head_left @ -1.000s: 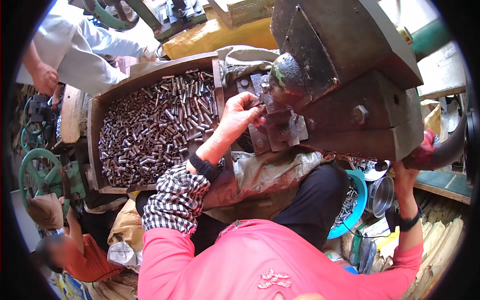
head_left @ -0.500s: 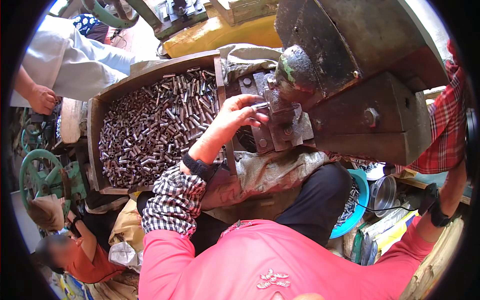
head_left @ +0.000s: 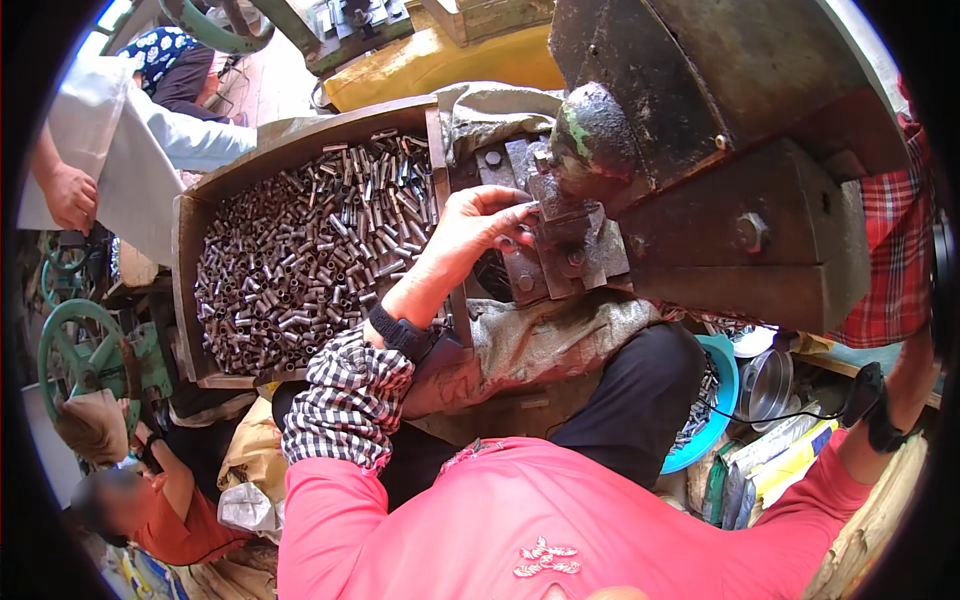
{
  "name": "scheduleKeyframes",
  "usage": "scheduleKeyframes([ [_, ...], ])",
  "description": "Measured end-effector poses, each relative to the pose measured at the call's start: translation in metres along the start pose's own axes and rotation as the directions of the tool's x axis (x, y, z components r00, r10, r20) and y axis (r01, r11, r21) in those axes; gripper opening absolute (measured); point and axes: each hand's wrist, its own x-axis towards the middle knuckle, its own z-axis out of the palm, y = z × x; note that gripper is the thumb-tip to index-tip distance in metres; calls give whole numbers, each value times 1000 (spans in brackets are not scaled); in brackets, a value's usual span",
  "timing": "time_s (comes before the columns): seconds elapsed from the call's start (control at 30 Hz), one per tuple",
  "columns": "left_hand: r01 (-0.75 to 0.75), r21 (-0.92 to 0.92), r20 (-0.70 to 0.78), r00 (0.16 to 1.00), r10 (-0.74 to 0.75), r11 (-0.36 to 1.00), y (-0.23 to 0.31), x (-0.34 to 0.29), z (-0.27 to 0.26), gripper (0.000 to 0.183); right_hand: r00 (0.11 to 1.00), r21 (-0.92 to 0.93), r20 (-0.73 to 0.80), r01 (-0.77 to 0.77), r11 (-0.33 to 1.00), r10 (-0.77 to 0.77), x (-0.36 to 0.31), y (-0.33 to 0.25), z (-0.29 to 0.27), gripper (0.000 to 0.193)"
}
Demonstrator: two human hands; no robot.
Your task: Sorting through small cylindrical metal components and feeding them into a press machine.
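Observation:
My left hand (head_left: 487, 222) reaches to the dark steel die block (head_left: 575, 258) of a heavy press, thumb and forefinger pinched at its left edge. A small metal tube sits between these fingertips, mostly hidden by them. Just above the block is the machine's rounded, worn metal ram (head_left: 597, 135). To the left of my hand stands a wooden box (head_left: 184, 275) heaped with short metal tubes (head_left: 300, 260). My right forearm (head_left: 905, 385) rises along the right rim towards a red plaid cloth (head_left: 880, 250); the right hand itself is out of sight.
Below the press a turquoise basin (head_left: 733, 385) holds metal pieces, with a clear round container (head_left: 768, 385) beside it. Grey sacking (head_left: 550, 345) hangs over my knees. One co-worker's hand (head_left: 70, 198) is at upper left; another person sits lower left by a green handwheel (head_left: 75, 350).
My left fingertips have closed in on the die's edge, and the tube that showed between them is now mostly covered. The upper-left co-worker has shifted left.

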Motion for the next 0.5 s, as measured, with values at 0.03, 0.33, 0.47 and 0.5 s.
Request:
scheduleKeyframes([
  [0.03, -11, -9, -4, 1000, 10, 1000, 1, -2, 0, 27, 1000, -22, 2, 4, 1000, -4, -14, 11, -13, 56],
  [0.33, -154, -15, -29, 988, 153, 988, -14, 12, 6, 16, 1000, -225, -9, 14, 974, -16, -107, -24, 147, 59],
  [0.47, -165, 72, -47, 985, 169, 984, -13, 14, 7, 13, 991, 137, -31, -128, 982, 133, -99, -36, 236, 55],
  [0.5, -121, 89, -16, 992, 123, 989, -12, 13, 3, 16, 964, 532, 21, -237, 813, 266, -86, -52, 227, 49],
])
